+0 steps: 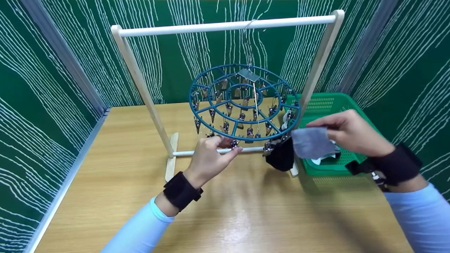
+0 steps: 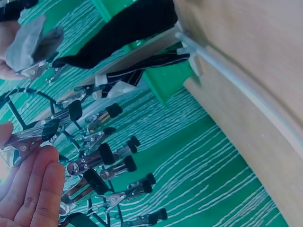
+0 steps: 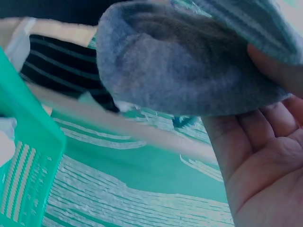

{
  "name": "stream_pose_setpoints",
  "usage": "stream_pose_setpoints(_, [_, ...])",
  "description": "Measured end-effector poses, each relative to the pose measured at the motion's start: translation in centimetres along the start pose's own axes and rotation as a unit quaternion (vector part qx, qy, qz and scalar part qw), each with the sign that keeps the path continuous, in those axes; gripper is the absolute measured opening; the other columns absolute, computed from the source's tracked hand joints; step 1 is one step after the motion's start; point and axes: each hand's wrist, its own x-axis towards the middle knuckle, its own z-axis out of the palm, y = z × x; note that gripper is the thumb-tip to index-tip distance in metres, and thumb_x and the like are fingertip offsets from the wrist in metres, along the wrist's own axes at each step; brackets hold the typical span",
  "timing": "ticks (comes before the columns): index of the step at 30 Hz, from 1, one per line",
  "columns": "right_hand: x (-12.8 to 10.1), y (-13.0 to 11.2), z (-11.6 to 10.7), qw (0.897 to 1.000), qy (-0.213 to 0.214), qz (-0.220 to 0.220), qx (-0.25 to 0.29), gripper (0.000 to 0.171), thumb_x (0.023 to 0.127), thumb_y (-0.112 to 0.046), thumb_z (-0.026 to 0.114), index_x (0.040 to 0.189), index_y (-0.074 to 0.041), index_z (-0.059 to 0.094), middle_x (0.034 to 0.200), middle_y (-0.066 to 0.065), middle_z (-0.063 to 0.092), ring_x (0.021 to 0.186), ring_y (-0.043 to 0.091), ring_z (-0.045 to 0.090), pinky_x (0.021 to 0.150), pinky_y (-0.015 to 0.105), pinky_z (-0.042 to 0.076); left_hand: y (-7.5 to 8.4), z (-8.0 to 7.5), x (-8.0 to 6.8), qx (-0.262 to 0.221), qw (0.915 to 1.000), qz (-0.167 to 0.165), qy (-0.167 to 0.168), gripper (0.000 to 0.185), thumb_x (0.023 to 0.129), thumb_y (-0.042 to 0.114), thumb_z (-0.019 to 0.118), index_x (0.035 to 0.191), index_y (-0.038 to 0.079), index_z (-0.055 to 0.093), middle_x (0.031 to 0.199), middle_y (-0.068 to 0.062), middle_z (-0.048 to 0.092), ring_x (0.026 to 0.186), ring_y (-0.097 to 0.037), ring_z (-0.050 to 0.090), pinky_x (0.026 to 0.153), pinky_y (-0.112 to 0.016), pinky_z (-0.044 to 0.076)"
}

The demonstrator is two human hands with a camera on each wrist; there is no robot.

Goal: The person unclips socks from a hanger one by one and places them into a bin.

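Observation:
A round blue clip hanger (image 1: 211,124) hangs by its hook from a white rail. At its near rim my left hand (image 1: 211,156) pinches a metal clip (image 1: 234,143); the left wrist view shows this clip (image 2: 33,135) between thumb and fingers. To the right, my right hand (image 1: 355,135) holds a grey sock (image 1: 311,142) by its edge, thumb on one side and fingers on the other. The sock (image 3: 175,71) is folded over and hangs beside the hanger. A black sock (image 1: 281,156) and a striped dark one (image 2: 142,71) hang from the hanger's right side.
The wooden stand (image 1: 137,84) carries the white rail (image 1: 182,28) above the table (image 1: 133,203). Behind my right hand stands a green basket (image 1: 351,102) with white and dark pieces inside. Several other metal clips (image 1: 198,124) dangle around the hanger. Green patterned panels enclose the table.

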Motion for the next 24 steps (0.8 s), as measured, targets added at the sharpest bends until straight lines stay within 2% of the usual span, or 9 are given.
stream_pose_setpoints(3, [0.2, 0.4, -1.3, 1.0, 0.006, 0.015, -0.009, 0.04, 0.09, 0.022, 0.055, 0.115, 0.005, 0.081, 0.107, 0.027, 0.08, 0.058, 0.005, 0.057, 0.042, 0.018, 0.042, 0.0, 0.0, 0.0, 0.001, 1.0, 0.006, 0.007, 0.016, 0.092, 0.012, 0.088, 0.096, -0.001, 0.081, 0.091, -0.014, 0.083, 0.084, -0.027, 0.082, 0.081, -0.039, 0.067])
stream_pose_setpoints(7, [0.7, 1.3, -2.6, 0.999, 0.016, 0.031, -0.019, 0.039, 0.093, 0.019, 0.052, 0.117, 0.006, 0.08, 0.111, 0.03, 0.078, 0.066, 0.004, 0.063, 0.046, 0.017, 0.049, 0.1, 0.0, 0.0, 0.001, 0.9999, 0.009, 0.012, 0.015, 0.092, 0.012, 0.088, 0.096, -0.001, 0.08, 0.09, -0.014, 0.083, 0.084, -0.027, 0.082, 0.081, -0.039, 0.066])
stream_pose_setpoints(13, [2.2, 2.5, -3.6, 0.994, 0.012, 0.097, -0.045, 0.036, 0.098, 0.013, 0.052, 0.122, 0.008, 0.078, 0.112, 0.031, 0.078, 0.069, 0.005, 0.065, 0.056, 0.017, 0.056, 0.0, -0.1, 0.1, -0.003, 1.0, -0.002, 0.008, 0.016, 0.093, 0.013, 0.086, 0.096, -0.001, 0.08, 0.091, -0.014, 0.083, 0.085, -0.026, 0.082, 0.083, -0.039, 0.067])
stream_pose_setpoints(18, [3.6, 4.1, -4.2, 0.99, 0.031, 0.117, -0.077, 0.036, 0.097, 0.007, 0.052, 0.122, 0.009, 0.077, 0.109, 0.032, 0.077, 0.057, 0.009, 0.056, 0.045, 0.02, 0.043, 0.1, -0.1, 0.1, -0.006, 0.9999, -0.005, 0.007, 0.017, 0.093, 0.013, 0.087, 0.097, -0.001, 0.08, 0.092, -0.015, 0.083, 0.086, -0.03, 0.082, 0.083, -0.041, 0.067])
stream_pose_setpoints(21, [4.5, 5.5, -4.3, 0.988, 0.041, 0.115, -0.096, 0.037, 0.095, 0.006, 0.051, 0.12, 0.009, 0.079, 0.109, 0.033, 0.077, 0.057, 0.009, 0.054, 0.045, 0.023, 0.038, 0.1, -0.1, 0.1, -0.006, 0.9999, -0.003, 0.007, 0.017, 0.093, 0.014, 0.087, 0.097, -0.001, 0.08, 0.092, -0.015, 0.083, 0.086, -0.03, 0.082, 0.084, -0.041, 0.067])
stream_pose_setpoints(24, [5.4, 7.0, -4.0, 0.986, 0.041, 0.112, -0.117, 0.037, 0.095, 0.004, 0.051, 0.118, 0.01, 0.079, 0.112, 0.037, 0.075, 0.066, 0.014, 0.059, 0.049, 0.023, 0.038, 0.0, -0.1, 0.2, -0.009, 0.9999, -0.004, 0.007, 0.016, 0.093, 0.013, 0.086, 0.097, -0.001, 0.079, 0.092, -0.015, 0.083, 0.086, -0.032, 0.082, 0.084, -0.041, 0.067])
